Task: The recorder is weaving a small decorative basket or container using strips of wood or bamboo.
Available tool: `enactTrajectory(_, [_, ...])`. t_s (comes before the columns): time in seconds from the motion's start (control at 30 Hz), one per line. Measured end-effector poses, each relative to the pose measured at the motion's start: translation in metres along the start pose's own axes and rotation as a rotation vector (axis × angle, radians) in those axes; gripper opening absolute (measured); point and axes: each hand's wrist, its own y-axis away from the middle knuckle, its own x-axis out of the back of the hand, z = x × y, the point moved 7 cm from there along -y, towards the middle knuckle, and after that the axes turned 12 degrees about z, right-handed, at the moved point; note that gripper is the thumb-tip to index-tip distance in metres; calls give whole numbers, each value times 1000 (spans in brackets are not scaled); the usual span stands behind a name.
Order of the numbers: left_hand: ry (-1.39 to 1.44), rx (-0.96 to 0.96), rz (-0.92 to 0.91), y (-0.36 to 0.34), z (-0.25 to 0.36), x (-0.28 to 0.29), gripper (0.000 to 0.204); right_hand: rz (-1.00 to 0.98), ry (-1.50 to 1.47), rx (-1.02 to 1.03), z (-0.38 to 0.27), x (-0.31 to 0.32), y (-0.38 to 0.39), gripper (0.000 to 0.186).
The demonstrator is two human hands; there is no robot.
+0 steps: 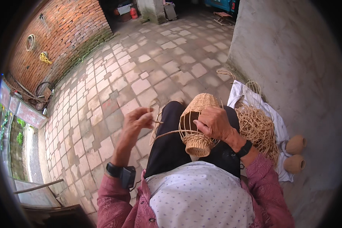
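Note:
A half-woven straw-coloured basket [200, 104] lies across my lap, its narrow woven collar [199, 146] toward me. Between the wide woven part and the collar, bare upright stakes leave an open gap. My right hand [216, 122] grips the basket's side at these stakes, the thumb over them. Out to the left, my left hand [139, 118] is closed in a pinch on a twisted cord, whose short piece pokes out by the fingers. A length of the twisted cord [169, 133] runs leftward from the collar; its full path to the hand is hard to follow.
Right of my legs, a heap of tan cord [256, 131] lies on a white cloth [237, 91]. Two small round woven pots [295, 164] sit beside it, near the grey wall [292, 57]. Paving [140, 85] stretches ahead to a brick wall [70, 30]. A folding stool [223, 16] stands far off.

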Motion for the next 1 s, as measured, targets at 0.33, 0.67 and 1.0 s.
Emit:
enactTrajectory(0.33, [-352,-90,-192,7,-25,-116,15,102,62,-34,-8,5,11,23])
enactTrajectory(0.67, [-446,-143,-262,3,-12,-130,21,186,51,-82,-3,8,23,24])
enactTrajectory(1.0, [-140,73,-279,0,-37,-101,22,252,-9,-180,5,20,30,27])
